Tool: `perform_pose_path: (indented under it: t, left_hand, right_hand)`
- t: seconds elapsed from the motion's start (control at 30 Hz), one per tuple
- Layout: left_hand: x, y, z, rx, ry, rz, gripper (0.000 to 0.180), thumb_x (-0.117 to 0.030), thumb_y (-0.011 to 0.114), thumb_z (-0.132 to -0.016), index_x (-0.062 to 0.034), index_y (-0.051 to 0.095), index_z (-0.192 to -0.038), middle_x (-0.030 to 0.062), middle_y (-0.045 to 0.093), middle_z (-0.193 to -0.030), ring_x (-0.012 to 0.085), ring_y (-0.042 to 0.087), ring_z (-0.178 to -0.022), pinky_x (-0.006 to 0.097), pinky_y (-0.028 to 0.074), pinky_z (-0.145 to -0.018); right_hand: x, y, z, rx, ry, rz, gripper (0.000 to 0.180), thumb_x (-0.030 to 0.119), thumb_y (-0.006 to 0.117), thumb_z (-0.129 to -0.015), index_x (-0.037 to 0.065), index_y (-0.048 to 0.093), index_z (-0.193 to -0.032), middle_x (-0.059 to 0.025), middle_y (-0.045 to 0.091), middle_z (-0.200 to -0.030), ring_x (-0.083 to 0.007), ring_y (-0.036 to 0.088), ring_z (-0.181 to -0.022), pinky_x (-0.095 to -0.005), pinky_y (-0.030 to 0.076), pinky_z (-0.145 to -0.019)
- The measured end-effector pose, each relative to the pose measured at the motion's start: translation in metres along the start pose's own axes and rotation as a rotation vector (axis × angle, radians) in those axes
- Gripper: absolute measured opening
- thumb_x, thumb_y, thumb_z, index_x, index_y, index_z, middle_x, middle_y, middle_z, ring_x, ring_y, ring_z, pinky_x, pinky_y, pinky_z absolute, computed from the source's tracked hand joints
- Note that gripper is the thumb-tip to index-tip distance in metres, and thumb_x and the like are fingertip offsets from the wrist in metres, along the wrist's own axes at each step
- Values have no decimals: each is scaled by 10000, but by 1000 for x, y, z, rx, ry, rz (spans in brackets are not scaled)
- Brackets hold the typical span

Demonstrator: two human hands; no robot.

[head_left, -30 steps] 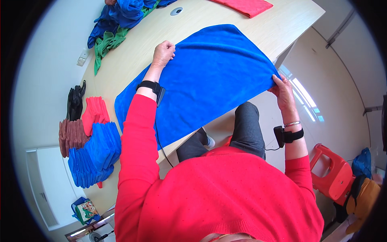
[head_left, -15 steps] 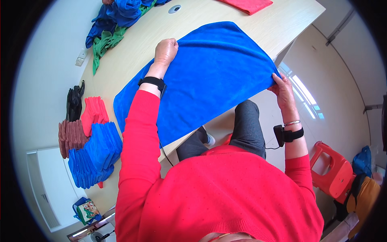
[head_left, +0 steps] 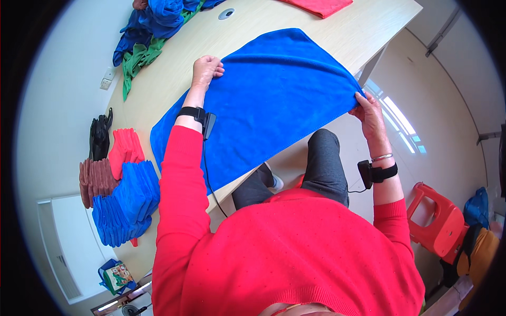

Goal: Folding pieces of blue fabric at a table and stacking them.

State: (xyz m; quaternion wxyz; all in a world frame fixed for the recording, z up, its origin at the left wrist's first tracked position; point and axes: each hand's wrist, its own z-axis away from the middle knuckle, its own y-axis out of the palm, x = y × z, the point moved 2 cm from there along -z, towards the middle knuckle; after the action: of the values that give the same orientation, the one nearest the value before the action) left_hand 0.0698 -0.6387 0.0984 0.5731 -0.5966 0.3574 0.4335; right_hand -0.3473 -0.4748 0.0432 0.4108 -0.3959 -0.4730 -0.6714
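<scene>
A large blue towel (head_left: 279, 95) lies spread over the near part of the table, its right end hanging past the edge. At its far left edge is my left hand (head_left: 207, 71), fingers curled closed on the cloth; the fingertips are partly hidden. My right hand (head_left: 370, 113) pinches the towel's right corner between thumb and fingers, just off the table's side. A faint fold runs across the towel between both hands.
Folded blue cloths (head_left: 129, 203), brown cloths (head_left: 97, 181) and red cloths (head_left: 125, 150) are stacked at the left, beside black gloves (head_left: 99, 137). Crumpled blue and green cloths (head_left: 142, 55) lie far left, a red cloth (head_left: 321, 5) at the back. A red stool (head_left: 437, 224) stands right.
My left hand has slid left and slightly nearer along the towel's far edge, its wrist turning. My right hand stays at the corner, barely moved.
</scene>
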Motion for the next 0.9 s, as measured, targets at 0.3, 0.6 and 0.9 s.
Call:
perform_pose_path:
  t: [0.3, 0.6, 0.9]
  left_hand:
    - [-33, 49, 23, 197, 282, -501, 84, -82, 586, -813, -58, 665, -800, 34, 635, -683, 111, 589, -596, 245, 485, -547]
    - [-43, 64, 21, 120, 645, -961, 94, -117, 587, -810, -60, 657, -782, 66, 627, -648, 150, 604, -633, 295, 491, -626]
    - [-14, 9, 15, 141, -66, 106, 135, -150, 579, -861, -21, 605, -832, 58, 615, -713, 121, 596, -639, 228, 492, -584]
  right_hand:
    - [-6, -4, -5, 29, 5, -54, 204, 267, 620, -887, 83, 632, -973, -25, 641, -743, -101, 628, -647, -259, 541, -681]
    - [-3, -3, -3, 17, 3, -50, 186, 256, 608, -892, 79, 622, -947, -7, 618, -725, -92, 611, -651, -252, 530, -681]
    - [-1, 1, -2, 38, -6, -95, 133, 207, 590, -897, 77, 593, -868, 7, 576, -683, -90, 577, -605, -237, 512, -646]
